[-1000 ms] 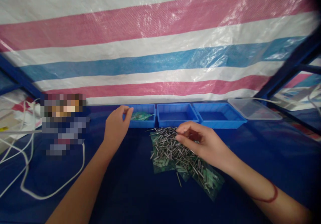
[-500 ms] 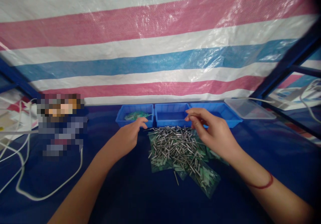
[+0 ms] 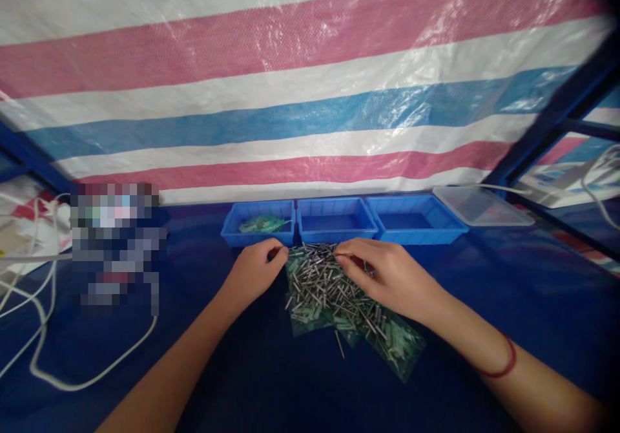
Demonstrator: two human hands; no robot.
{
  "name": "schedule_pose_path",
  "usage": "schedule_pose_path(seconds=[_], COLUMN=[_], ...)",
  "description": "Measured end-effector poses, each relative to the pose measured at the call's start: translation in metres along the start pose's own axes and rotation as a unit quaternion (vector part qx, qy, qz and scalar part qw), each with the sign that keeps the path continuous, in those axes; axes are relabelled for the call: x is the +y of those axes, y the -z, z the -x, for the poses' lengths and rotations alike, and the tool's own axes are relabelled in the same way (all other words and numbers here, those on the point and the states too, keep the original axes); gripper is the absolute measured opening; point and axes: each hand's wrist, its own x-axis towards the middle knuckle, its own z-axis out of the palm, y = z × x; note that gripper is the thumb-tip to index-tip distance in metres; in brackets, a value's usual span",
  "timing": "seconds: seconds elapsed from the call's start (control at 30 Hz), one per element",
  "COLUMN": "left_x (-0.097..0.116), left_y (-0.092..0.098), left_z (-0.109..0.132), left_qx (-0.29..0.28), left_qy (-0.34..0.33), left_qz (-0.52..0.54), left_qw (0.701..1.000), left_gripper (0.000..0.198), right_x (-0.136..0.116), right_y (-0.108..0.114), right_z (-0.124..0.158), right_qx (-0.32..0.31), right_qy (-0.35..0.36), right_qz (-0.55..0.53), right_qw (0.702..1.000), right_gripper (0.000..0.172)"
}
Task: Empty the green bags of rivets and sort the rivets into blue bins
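Observation:
A heap of small metal pins [image 3: 323, 279] lies on clear green-tinted plastic bags [image 3: 397, 342] on the dark blue table cover. My left hand [image 3: 254, 271] rests at the heap's left edge with its fingers curled and pinched together at the corner of a bag. My right hand [image 3: 387, 276] lies over the right side of the heap, thumb and forefinger pinched on a pin. Behind the heap stand three blue trays: the left tray [image 3: 232, 232] holds green bagged pieces, while the middle tray [image 3: 369, 227] and right tray [image 3: 453, 229] look bare.
A clear plastic lid [image 3: 482, 205] lies right of the trays. White cables [image 3: 87, 368] loop over the table at the left, near a pixelated patch [image 3: 116, 245]. A striped tarpaulin [image 3: 310, 84] hangs behind. Blue frame bars [image 3: 542, 129] rise at the right.
My left hand came back from the left tray to the heap's left edge. My right hand went from the heap to the middle tray and returned to the pins.

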Motion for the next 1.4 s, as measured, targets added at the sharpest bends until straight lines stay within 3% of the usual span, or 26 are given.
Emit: schedule_pose_path(seconds=[0.27, 0.37, 0.47, 0.57, 0.73, 0.87, 0.97, 1.1, 1.17, 1.33, 1.4], left_x=[0.017, 0.017, 0.020, 0.026, 0.033, 0.035, 0.036, 0.034, 0.031, 0.029, 0.030], left_y=[0.020, 0.021, 0.021, 0.016, -0.001, -0.009, -0.010, -0.010, -0.009, -0.003, -0.002], left_z=[0.008, 0.008, 0.008, 0.009, 0.010, 0.011, 0.012, 0.013, 0.013, 0.016, 0.017], left_qx=[0.129, 0.141, 0.119, 0.094, 0.051, 0.015, -0.012, -0.018, -0.013, -0.007, 0.002], left_qy=[-0.017, -0.019, -0.009, 0.011, 0.060, 0.076, 0.073, 0.077, 0.061, -0.021, -0.036], left_qz=[0.025, 0.063, 0.175, 0.323, 0.518, 0.615, 0.638, 0.626, 0.601, 0.407, 0.346], left_qw=[0.991, 0.988, 0.977, 0.942, 0.852, 0.785, 0.767, 0.776, 0.797, 0.913, 0.937], left_gripper=[0.021, 0.021, 0.024, 0.024, 0.024, 0.027, 0.027, 0.026, 0.028, 0.024, 0.020], right_x=[-0.001, 0.000, 0.001, 0.002, 0.004, 0.004, 0.002, -0.001, -0.002, -0.002, -0.002], right_y=[-0.004, -0.006, -0.010, -0.013, -0.021, -0.023, -0.019, -0.010, -0.007, -0.007, -0.007], right_z=[0.000, 0.000, 0.000, -0.001, -0.003, -0.004, -0.006, -0.008, -0.008, -0.006, -0.006], right_qx=[-0.045, -0.038, 0.015, 0.051, 0.037, 0.040, 0.002, 0.007, 0.009, -0.004, -0.003], right_qy=[0.020, 0.003, -0.036, -0.087, -0.132, -0.165, -0.145, -0.139, -0.145, -0.150, -0.154], right_qz=[0.017, 0.024, -0.004, -0.088, -0.264, -0.358, -0.382, -0.366, -0.360, -0.363, -0.374], right_qw=[0.999, 0.999, 0.999, 0.991, 0.955, 0.918, 0.913, 0.920, 0.922, 0.920, 0.915], right_gripper=[0.022, 0.022, 0.024, 0.036, 0.032, 0.036, 0.024, 0.026, 0.026, 0.030, 0.030])
